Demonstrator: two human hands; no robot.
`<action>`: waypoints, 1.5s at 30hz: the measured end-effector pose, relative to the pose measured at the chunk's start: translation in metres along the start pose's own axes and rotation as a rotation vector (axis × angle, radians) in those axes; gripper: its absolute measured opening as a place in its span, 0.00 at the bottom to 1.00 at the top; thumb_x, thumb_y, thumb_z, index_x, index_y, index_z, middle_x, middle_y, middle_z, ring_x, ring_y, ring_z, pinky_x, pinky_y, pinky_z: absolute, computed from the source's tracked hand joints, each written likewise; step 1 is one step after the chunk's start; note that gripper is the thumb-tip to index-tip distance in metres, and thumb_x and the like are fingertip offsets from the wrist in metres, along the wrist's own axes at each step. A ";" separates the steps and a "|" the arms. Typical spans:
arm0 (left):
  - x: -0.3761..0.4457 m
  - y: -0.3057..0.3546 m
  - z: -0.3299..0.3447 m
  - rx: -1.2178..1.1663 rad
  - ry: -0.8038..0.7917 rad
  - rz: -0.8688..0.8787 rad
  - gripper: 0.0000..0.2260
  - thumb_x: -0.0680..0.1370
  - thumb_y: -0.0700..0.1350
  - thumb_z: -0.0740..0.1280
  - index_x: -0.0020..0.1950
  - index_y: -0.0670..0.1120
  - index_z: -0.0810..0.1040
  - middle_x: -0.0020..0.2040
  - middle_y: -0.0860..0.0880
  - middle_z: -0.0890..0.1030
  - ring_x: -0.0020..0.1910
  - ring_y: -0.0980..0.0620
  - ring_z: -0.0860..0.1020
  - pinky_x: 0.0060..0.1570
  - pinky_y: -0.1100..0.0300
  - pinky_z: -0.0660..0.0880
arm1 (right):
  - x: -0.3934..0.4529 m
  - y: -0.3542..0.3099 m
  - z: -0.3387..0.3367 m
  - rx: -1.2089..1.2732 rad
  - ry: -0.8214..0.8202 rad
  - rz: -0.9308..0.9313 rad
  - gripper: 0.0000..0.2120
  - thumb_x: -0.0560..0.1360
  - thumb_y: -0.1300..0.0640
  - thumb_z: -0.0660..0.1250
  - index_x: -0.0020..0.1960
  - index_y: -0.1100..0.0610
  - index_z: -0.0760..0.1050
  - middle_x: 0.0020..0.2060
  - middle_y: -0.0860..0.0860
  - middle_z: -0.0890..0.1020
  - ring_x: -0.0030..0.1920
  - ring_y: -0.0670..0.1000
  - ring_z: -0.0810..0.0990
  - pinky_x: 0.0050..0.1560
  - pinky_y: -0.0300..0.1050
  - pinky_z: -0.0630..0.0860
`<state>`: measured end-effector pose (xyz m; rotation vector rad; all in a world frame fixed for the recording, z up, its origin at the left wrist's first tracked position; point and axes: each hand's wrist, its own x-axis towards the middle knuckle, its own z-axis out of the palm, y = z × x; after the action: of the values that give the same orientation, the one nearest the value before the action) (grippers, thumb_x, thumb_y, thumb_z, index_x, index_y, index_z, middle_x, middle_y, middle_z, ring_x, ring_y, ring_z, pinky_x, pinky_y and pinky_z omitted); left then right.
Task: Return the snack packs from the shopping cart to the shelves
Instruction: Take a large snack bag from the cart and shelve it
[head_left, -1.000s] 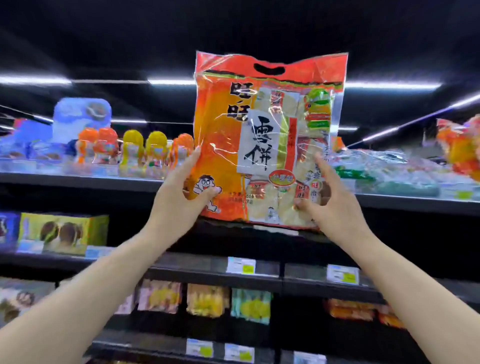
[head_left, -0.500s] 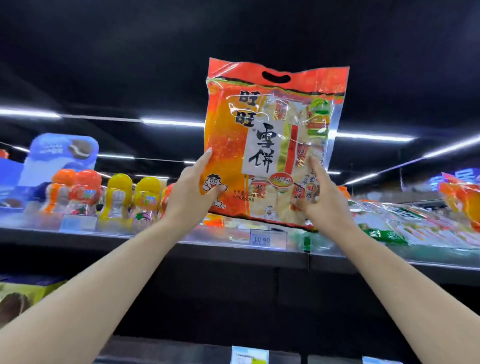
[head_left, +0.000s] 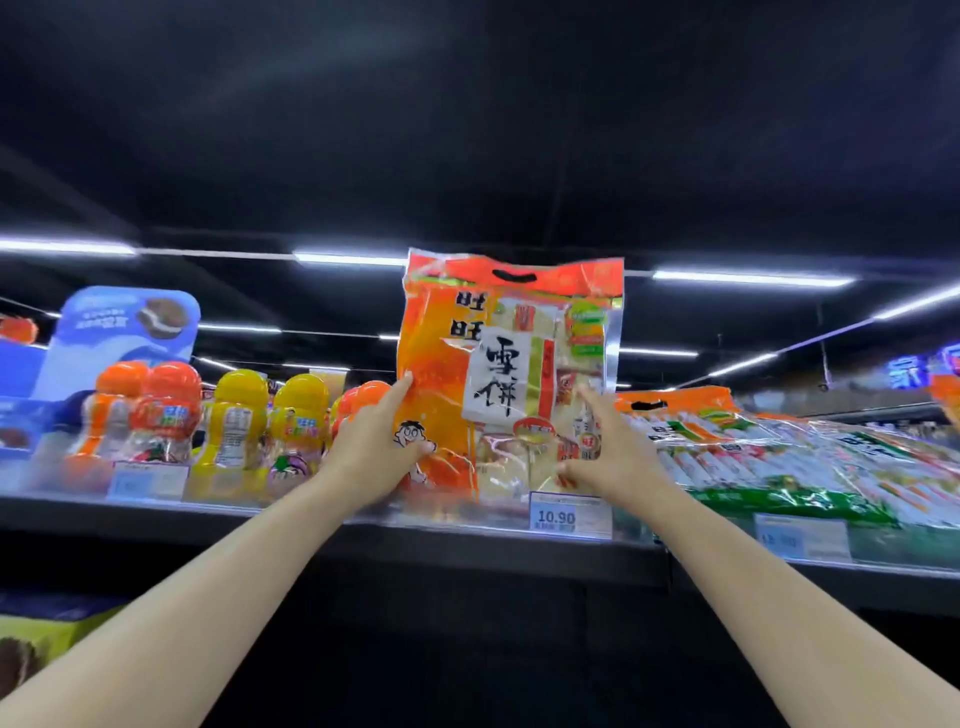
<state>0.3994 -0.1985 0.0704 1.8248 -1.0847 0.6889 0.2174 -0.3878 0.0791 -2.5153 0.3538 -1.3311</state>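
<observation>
A large orange snack pack (head_left: 509, 374) with a red top strip, a cut-out handle and black characters stands upright on the top shelf (head_left: 457, 540), above a 10.90 price tag (head_left: 557, 516). My left hand (head_left: 382, 447) holds its lower left edge, thumb across the front by the cartoon figure. My right hand (head_left: 610, 452) holds the lower right side, fingers spread up the front. Both arms reach up from below.
Left of the pack stand orange-capped and yellow-capped bottles (head_left: 244, 431) and a blue display card (head_left: 130, 327). To the right lie flat packs (head_left: 779, 452) of the same brand, stacked. A lower shelf with a yellow box (head_left: 47, 639) shows at bottom left.
Both hands have carried the pack up and forward from in front of the shelves onto the top shelf, where its bottom edge now sits. The view has tilted upward.
</observation>
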 end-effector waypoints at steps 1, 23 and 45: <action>-0.002 -0.004 0.001 0.026 -0.033 -0.015 0.38 0.76 0.51 0.70 0.79 0.56 0.50 0.66 0.49 0.75 0.50 0.52 0.77 0.53 0.52 0.78 | -0.001 0.003 0.001 -0.022 -0.050 0.025 0.44 0.71 0.57 0.74 0.78 0.49 0.51 0.74 0.48 0.64 0.66 0.48 0.68 0.61 0.42 0.65; -0.017 0.006 0.010 0.358 -0.113 -0.087 0.19 0.83 0.55 0.56 0.70 0.50 0.73 0.66 0.48 0.77 0.64 0.48 0.74 0.61 0.52 0.73 | -0.025 0.011 0.000 -0.338 -0.087 -0.010 0.22 0.82 0.48 0.55 0.31 0.55 0.69 0.29 0.50 0.74 0.29 0.46 0.71 0.31 0.38 0.66; -0.253 0.005 -0.031 0.601 0.003 0.291 0.22 0.77 0.52 0.60 0.65 0.41 0.77 0.59 0.44 0.80 0.59 0.44 0.78 0.60 0.50 0.74 | -0.208 -0.036 0.029 -0.040 -0.180 -0.459 0.21 0.77 0.48 0.65 0.68 0.52 0.73 0.63 0.47 0.76 0.67 0.46 0.70 0.64 0.28 0.54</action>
<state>0.2768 -0.0714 -0.1135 2.1736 -1.2433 1.2989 0.1306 -0.2805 -0.0834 -2.8326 -0.2538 -1.2300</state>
